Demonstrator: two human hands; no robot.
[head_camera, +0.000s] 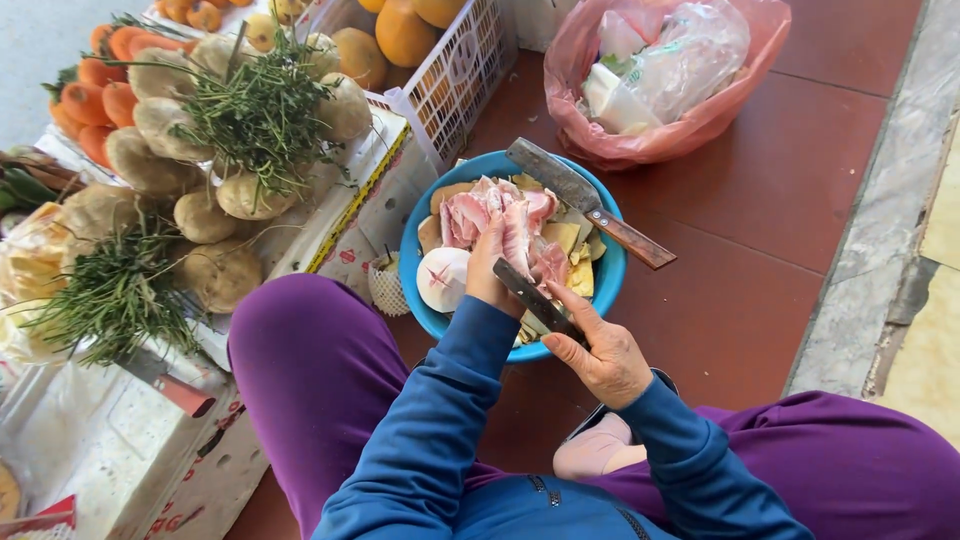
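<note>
Crouched over a round blue plastic basin (418, 262), we grip a pink, peeled fruit segment (518, 238) in our left hand (490, 272) while our right hand (600, 350) clamps a small dark-bladed knife (532, 297) against it. We judge the peeling midway; the next cut calls for a shallow, steady stroke, with a wooden-handled cleaver (585, 200) resting across the rim.

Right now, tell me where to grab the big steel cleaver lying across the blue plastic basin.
Grip the cleaver by its brown wooden handle, coming from the right. The handle sticks out past the rim of the blue basin over the red floor, free of the hands. The blade end lies over the pink fruit pieces, so avoid it.
</note>
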